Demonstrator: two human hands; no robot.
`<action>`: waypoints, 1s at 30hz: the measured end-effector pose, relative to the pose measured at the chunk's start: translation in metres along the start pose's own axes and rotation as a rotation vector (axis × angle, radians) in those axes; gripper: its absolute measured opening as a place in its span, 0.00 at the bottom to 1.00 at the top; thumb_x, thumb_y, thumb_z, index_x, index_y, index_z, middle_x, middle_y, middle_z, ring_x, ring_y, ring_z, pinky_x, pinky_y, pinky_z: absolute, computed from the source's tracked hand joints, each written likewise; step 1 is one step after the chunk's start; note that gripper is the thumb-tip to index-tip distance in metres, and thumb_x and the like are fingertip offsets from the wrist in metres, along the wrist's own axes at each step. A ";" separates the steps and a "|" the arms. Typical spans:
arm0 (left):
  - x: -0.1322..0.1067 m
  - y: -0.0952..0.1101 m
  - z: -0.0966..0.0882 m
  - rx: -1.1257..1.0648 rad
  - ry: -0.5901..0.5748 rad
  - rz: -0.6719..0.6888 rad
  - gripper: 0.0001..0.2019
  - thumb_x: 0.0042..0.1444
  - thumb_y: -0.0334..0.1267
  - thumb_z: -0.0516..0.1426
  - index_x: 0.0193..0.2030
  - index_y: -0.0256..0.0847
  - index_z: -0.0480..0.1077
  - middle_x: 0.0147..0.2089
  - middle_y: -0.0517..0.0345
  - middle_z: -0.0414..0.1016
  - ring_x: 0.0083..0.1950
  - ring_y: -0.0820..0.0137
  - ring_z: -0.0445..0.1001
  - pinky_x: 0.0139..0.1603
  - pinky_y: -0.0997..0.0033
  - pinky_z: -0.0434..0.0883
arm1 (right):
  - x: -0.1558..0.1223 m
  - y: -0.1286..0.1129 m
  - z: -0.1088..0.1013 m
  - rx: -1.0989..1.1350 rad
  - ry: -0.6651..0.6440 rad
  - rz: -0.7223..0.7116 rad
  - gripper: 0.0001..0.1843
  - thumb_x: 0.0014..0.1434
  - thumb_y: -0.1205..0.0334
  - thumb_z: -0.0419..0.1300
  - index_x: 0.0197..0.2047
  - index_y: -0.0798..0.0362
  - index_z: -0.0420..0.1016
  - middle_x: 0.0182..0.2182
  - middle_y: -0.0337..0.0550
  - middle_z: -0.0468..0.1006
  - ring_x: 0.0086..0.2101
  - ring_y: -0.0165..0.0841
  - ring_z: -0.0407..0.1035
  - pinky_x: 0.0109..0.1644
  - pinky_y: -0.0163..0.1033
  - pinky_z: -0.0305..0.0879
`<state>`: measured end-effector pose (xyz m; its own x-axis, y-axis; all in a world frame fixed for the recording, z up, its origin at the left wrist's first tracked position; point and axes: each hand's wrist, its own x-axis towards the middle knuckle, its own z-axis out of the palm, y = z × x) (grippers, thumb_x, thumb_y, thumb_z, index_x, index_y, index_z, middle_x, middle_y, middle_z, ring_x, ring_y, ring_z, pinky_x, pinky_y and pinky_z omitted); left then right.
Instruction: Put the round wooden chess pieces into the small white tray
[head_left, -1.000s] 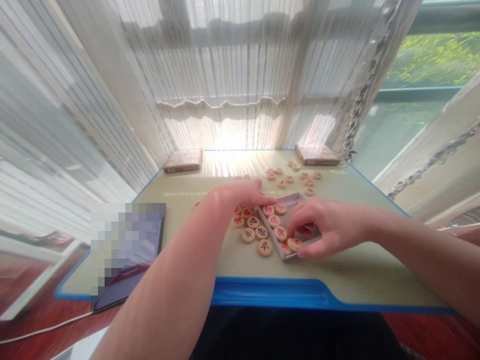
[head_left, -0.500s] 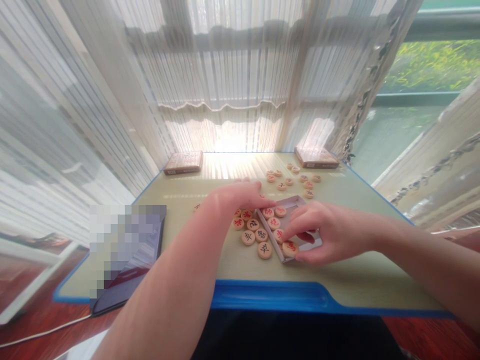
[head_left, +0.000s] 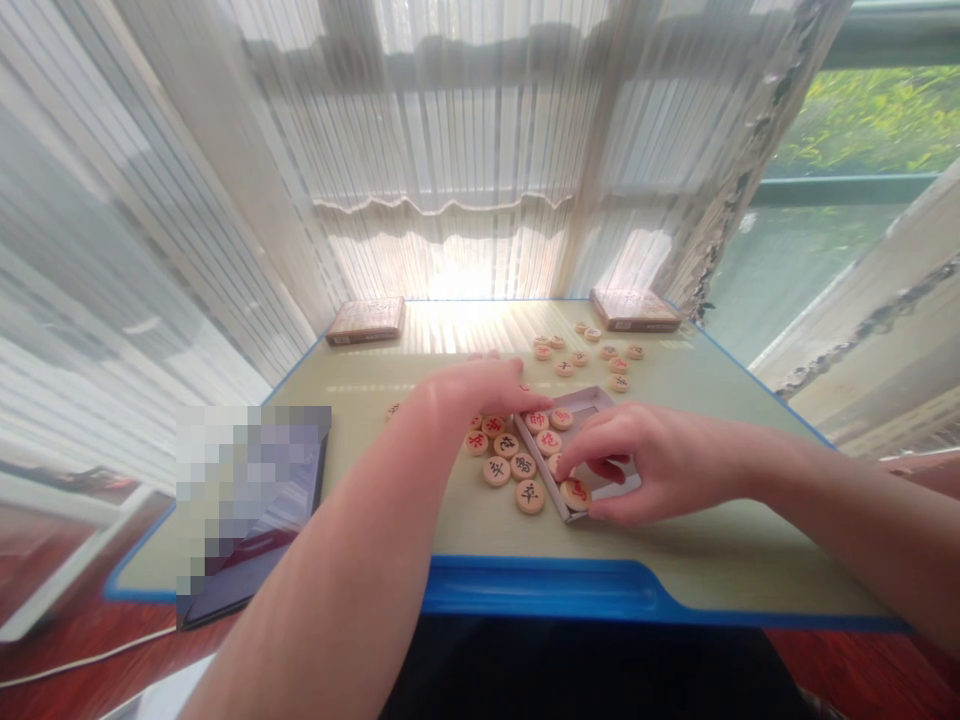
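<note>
A shallow grey box (head_left: 586, 400) lies mid-table with several round wooden chess pieces in a row along its left side. My right hand (head_left: 651, 462) rests over the box's near end, fingers curled in a pinch by the near piece (head_left: 576, 492); whether it grips one is hidden. My left hand (head_left: 480, 388) lies palm down with fingers stretched toward the box's far left corner, over a cluster of loose pieces (head_left: 508, 462) beside the box.
More loose pieces (head_left: 589, 358) are scattered at the back right. Two flat brown boxes (head_left: 367, 320) (head_left: 634, 308) sit at the far corners. A dark tablet (head_left: 251, 510) overhangs the table's left near edge. The blue table rim (head_left: 540, 590) runs in front; sheer curtains surround the table.
My right hand has slid slightly left along the box's near end, covering more of the pieces there. My left hand has stayed put.
</note>
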<state>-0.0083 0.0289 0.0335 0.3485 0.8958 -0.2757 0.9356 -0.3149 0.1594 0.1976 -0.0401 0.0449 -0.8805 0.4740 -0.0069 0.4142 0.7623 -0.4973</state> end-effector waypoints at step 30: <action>-0.002 0.009 0.002 -0.074 0.009 -0.016 0.44 0.40 0.77 0.43 0.55 0.48 0.66 0.52 0.49 0.72 0.59 0.46 0.62 0.54 0.55 0.63 | 0.006 0.010 -0.001 -0.048 -0.028 -0.040 0.12 0.53 0.54 0.59 0.28 0.54 0.67 0.21 0.35 0.64 0.23 0.25 0.55 0.26 0.32 0.50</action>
<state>-0.0008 0.0239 0.0334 0.3324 0.9036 -0.2701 0.9343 -0.2764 0.2252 0.1969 -0.0290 0.0410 -0.9023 0.4309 -0.0130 0.3889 0.8008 -0.4555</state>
